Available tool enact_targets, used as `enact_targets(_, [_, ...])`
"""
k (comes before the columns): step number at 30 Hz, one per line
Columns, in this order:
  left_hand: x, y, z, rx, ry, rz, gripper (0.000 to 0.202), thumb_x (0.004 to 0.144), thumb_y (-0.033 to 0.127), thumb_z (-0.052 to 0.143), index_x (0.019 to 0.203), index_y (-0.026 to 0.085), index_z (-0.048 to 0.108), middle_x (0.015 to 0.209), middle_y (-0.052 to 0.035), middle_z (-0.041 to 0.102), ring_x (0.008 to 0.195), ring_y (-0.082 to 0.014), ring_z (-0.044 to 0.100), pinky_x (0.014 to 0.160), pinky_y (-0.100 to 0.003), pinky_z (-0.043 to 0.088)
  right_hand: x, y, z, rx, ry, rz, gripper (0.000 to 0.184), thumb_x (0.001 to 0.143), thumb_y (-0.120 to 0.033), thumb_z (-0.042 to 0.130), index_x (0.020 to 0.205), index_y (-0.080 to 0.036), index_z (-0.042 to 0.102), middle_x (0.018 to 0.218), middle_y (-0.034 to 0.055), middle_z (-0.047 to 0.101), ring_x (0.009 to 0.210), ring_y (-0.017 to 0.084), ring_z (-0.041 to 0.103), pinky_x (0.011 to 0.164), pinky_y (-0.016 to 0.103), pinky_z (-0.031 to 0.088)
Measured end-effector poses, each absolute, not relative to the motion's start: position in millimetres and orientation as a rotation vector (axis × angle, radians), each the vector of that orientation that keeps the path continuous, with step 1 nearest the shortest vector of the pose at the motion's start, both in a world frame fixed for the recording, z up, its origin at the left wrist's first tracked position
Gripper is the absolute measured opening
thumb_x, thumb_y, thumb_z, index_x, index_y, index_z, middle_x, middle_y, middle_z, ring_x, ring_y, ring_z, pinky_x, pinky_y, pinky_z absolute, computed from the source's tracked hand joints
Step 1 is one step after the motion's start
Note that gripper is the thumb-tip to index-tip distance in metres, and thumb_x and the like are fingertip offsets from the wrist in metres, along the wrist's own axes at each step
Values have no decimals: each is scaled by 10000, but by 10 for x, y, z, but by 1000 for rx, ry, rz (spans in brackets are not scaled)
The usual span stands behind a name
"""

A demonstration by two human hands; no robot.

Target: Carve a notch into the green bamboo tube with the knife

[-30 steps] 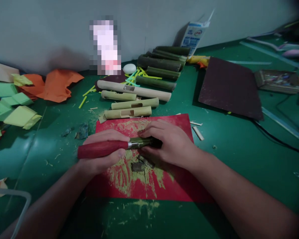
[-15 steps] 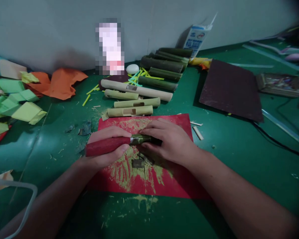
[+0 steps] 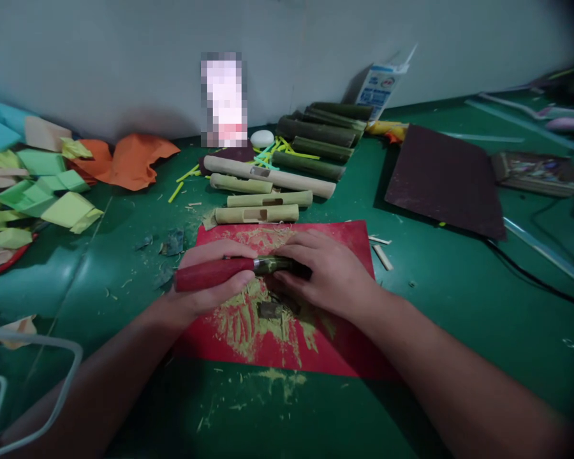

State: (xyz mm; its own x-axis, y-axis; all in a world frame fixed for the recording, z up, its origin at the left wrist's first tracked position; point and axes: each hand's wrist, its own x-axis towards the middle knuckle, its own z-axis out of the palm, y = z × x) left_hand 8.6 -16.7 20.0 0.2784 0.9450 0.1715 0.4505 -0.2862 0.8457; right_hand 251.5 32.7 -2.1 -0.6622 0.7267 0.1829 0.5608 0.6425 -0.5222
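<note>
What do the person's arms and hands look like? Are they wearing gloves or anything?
No gloves. The left hand and right hand are bare, with no rings or watch showing. The left forearm and right forearm are bare too; no sleeves reach into view.

Pale grey wall (image 3: pixel 124 57) behind green tabletop (image 3: pixel 459 293).

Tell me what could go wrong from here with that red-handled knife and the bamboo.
1. The left hand points the red-handled knife toward the right hand, whose fingers cover the green bamboo piece; a slip could cut them.
2. Loose shavings coat the red mat under the work, so the piece might skid.
</note>
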Motion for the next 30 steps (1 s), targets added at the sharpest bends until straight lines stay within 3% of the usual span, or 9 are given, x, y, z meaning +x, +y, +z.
enact_targets(7, [118,-90,76,1720,1243,1004,216,832,381,811,997,246,781,1002,-26,803,922,-211,744,910,-361,611,2516,377,-63,-989,-2446,605,201,869,-289,726,1042,-196,768,1032,89,761,1003,265,670,860,396,501])
enact_targets(14, [147,-42,36,1733,1265,1083,236,858,441,734,899,209,748,896,-26,787,836,-208,735,807,-340,608,2514,396,-61,-1000,-2428,583,259,831,-355,784,1045,-209,780,1032,94,760,1032,283,669,880,417,508])
enact_targets(25, [69,-43,9,1727,1190,1098,205,824,405,785,929,228,787,917,-19,800,816,-195,729,767,-314,593,2523,427,-49,-964,-2455,579,231,810,-299,810,1023,-214,783,1028,78,760,1036,266,670,878,389,509])
enact_targets(30, [12,-51,130,1832,1113,960,238,797,369,833,990,232,812,1020,-40,810,942,-222,742,917,-344,589,2522,442,-70,-930,-2458,582,182,822,-289,791,992,-225,779,1027,67,761,1023,257,669,881,390,507])
